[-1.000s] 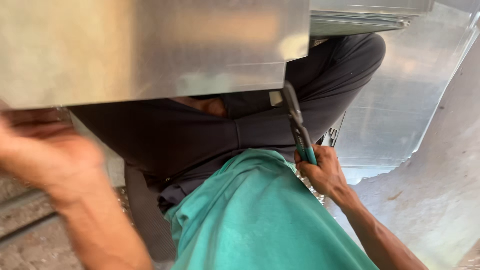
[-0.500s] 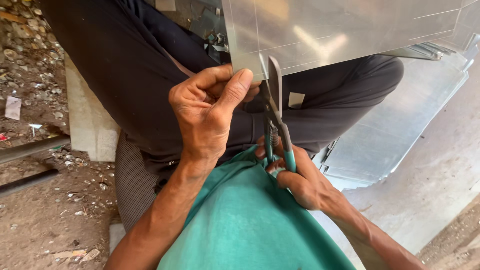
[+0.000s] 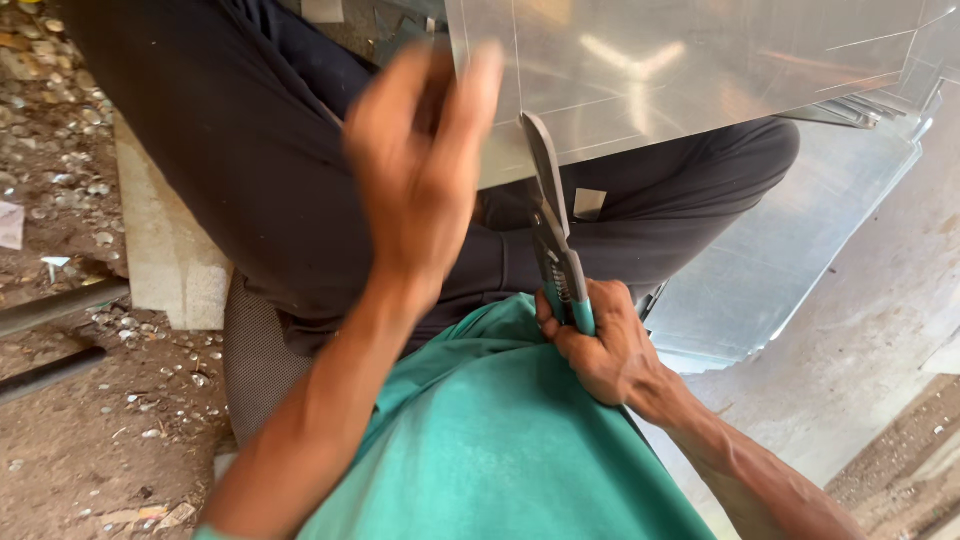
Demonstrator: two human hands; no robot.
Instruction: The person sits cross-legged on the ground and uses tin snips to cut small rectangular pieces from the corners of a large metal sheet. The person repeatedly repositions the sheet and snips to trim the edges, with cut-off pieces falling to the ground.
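So the right hand (image 3: 600, 345) is wrapped tight around the green-handled tin snips (image 3: 555, 245), fingers closed on the grips down by the person's teal shirt (image 3: 500, 440), and the blades point up to the lower edge of the shiny metal sheet (image 3: 690, 70). The blade tip sits right at that bottom edge, near the sheet's lower left corner, touching it or just about. The left hand (image 3: 420, 180) is up in front of the same corner, fingers together and reaching toward the sheet's left edge, but it's pretty blurred, so I honestly can't tell if it's actually gripping the metal or only next to it. The sheet has thin scribed lines across it and rests over the lap, above the dark trousers (image 3: 250, 170). A second, duller metal sheet (image 3: 780, 270) lies on the ground past the right knee. Off to the left there's a pale slab (image 3: 165, 250) on dirt ground (image 3: 80, 400) with bits of gravel scattered around.
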